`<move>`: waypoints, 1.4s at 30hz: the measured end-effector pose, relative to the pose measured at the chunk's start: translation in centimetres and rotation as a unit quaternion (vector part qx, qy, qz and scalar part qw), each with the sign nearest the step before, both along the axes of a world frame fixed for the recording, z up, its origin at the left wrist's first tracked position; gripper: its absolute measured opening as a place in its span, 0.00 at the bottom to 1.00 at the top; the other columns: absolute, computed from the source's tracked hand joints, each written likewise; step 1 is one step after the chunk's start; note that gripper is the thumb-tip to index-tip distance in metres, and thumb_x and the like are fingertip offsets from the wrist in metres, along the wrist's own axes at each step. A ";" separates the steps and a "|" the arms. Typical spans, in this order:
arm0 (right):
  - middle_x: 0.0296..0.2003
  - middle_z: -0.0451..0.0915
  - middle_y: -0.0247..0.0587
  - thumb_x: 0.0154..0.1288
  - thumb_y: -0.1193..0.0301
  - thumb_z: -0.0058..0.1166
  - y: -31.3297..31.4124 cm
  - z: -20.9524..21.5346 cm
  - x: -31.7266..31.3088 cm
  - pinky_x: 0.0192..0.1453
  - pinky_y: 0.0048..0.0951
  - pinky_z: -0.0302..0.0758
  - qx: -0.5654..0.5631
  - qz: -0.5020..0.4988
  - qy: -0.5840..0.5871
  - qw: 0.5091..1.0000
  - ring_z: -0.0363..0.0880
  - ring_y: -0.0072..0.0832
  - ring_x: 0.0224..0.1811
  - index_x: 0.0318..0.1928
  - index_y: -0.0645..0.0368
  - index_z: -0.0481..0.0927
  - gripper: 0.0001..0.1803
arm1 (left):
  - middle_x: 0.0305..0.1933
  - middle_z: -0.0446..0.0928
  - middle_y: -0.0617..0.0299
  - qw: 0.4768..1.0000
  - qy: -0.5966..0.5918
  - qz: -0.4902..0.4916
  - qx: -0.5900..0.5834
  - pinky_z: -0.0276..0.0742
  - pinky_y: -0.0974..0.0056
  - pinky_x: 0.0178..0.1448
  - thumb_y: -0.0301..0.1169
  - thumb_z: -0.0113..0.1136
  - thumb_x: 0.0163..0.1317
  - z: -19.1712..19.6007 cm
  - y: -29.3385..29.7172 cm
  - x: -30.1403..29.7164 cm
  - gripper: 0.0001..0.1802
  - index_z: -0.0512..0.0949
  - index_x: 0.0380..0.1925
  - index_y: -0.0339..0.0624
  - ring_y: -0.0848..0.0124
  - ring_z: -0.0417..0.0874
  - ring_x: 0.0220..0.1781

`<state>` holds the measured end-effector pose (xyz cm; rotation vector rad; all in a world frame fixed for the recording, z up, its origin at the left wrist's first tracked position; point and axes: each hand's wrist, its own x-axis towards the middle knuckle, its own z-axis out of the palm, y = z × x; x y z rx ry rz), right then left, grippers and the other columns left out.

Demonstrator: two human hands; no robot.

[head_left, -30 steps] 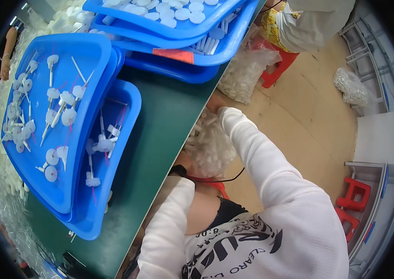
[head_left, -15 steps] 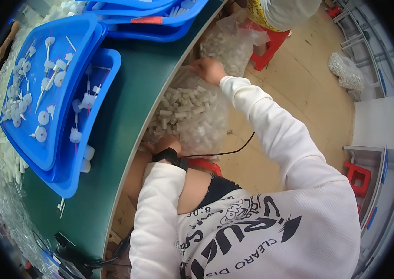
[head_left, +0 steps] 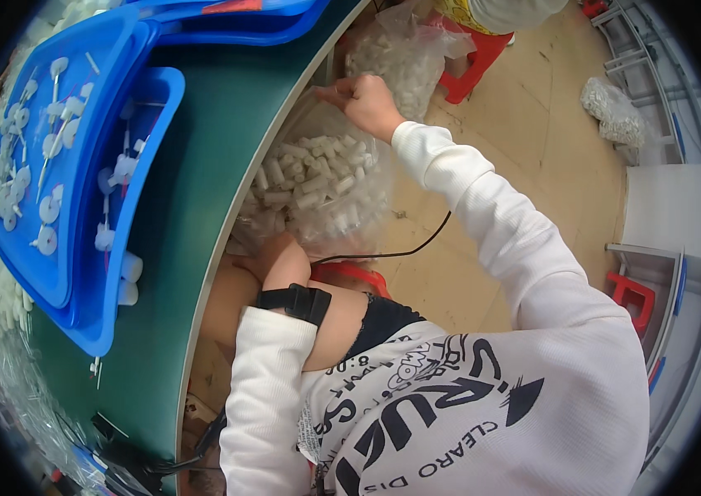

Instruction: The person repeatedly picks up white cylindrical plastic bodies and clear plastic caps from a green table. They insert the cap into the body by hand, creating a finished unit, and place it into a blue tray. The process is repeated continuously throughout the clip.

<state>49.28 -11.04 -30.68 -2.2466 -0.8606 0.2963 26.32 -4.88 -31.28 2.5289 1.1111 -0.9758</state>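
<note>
Just off the right-hand edge of the green worktop (head_left: 210, 140), a clear plastic bag (head_left: 359, 223) sits with its mouth gaping, full of short white tubes (head_left: 313, 174). The right hand (head_left: 371, 107) is at the bag's far rim, close to the worktop's edge, fingers curled and pressed together with the fingertips pinching the thin film. The left hand (head_left: 284, 256) lies against the bag's near side, also close beside the worktop's edge; its fingers are partly hidden, so I cannot tell whether they grip. A black strap (head_left: 297, 302) circles that wrist. On the worktop, a bare strip of green runs between its curved edge and the stacked blue trays (head_left: 111, 326), widening toward the near end; the far trays (head_left: 284, 35) come close to the edge, leaving little bare surface there. Two white cylinders (head_left: 129, 269) stand on the worktop, next to the lowest tray. Off to the right of the worktop, past the bag, tan floor (head_left: 532, 149) gives open room, while another filled bag (head_left: 392, 66) and a red stool (head_left: 483, 66) crowd the far side. An orange-red strip (head_left: 231, 7) marks one far tray on the worktop. Right of the worktop's near end, the person's white sweatshirt (head_left: 574, 355) carries bold black lettering, slanted, with a smaller line beneath.
</note>
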 end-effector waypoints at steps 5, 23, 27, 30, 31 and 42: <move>0.25 0.80 0.46 0.57 0.51 0.56 0.8 -2.2 0.3 0.37 0.34 0.73 0.053 -0.017 0.027 0.998 0.76 0.40 0.28 0.33 0.57 0.84 0.21 | 0.47 0.78 0.48 0.993 -0.012 -0.017 -0.115 0.65 0.42 0.58 0.30 0.56 0.53 -3.7 1.1 0.4 0.15 0.79 0.42 0.41 0.53 0.76 0.53; 0.35 0.82 0.43 0.55 0.56 0.51 5.0 -1.7 2.8 0.40 0.37 0.77 -0.237 0.179 -0.285 0.911 0.82 0.38 0.39 0.37 0.48 0.82 0.15 | 0.25 0.80 0.51 0.974 -0.119 -0.019 -0.190 0.75 0.59 0.37 0.36 0.63 0.53 -4.3 0.2 -0.4 0.11 0.83 0.31 0.41 0.62 0.82 0.26; 0.30 0.82 0.42 0.52 0.61 0.51 6.2 -2.0 3.4 0.38 0.40 0.77 -0.194 0.108 -0.291 0.930 0.82 0.41 0.34 0.32 0.52 0.82 0.12 | 0.26 0.79 0.47 0.973 -0.215 -0.003 -0.087 0.75 0.56 0.37 0.34 0.64 0.51 -1.2 -0.7 -1.4 0.11 0.82 0.28 0.37 0.55 0.81 0.30; 0.32 0.82 0.45 0.55 0.60 0.49 7.3 -2.4 3.8 0.40 0.42 0.77 -0.132 0.071 -0.288 0.946 0.82 0.41 0.36 0.34 0.52 0.83 0.13 | 0.33 0.79 0.47 0.975 -0.212 0.001 -0.060 0.75 0.55 0.42 0.34 0.67 0.46 1.0 -2.3 -4.0 0.12 0.81 0.26 0.36 0.53 0.80 0.36; 0.33 0.82 0.45 0.55 0.60 0.49 6.6 -1.9 3.6 0.40 0.42 0.77 -0.132 0.050 -0.280 0.950 0.82 0.41 0.37 0.34 0.52 0.83 0.14 | 0.36 0.79 0.47 0.974 -0.219 -0.056 -0.022 0.75 0.55 0.44 0.36 0.67 0.47 0.4 -2.7 -4.2 0.13 0.81 0.26 0.36 0.53 0.80 0.39; 0.45 0.78 0.48 0.52 0.61 0.51 6.3 -3.0 1.7 0.50 0.40 0.71 -0.089 0.130 -0.365 0.917 0.75 0.41 0.49 0.49 0.55 0.76 0.22 | 0.42 0.78 0.46 0.939 -0.327 0.011 -0.103 0.72 0.54 0.51 0.41 0.64 0.45 -1.9 -4.2 1.5 0.26 0.75 0.45 0.43 0.52 0.78 0.47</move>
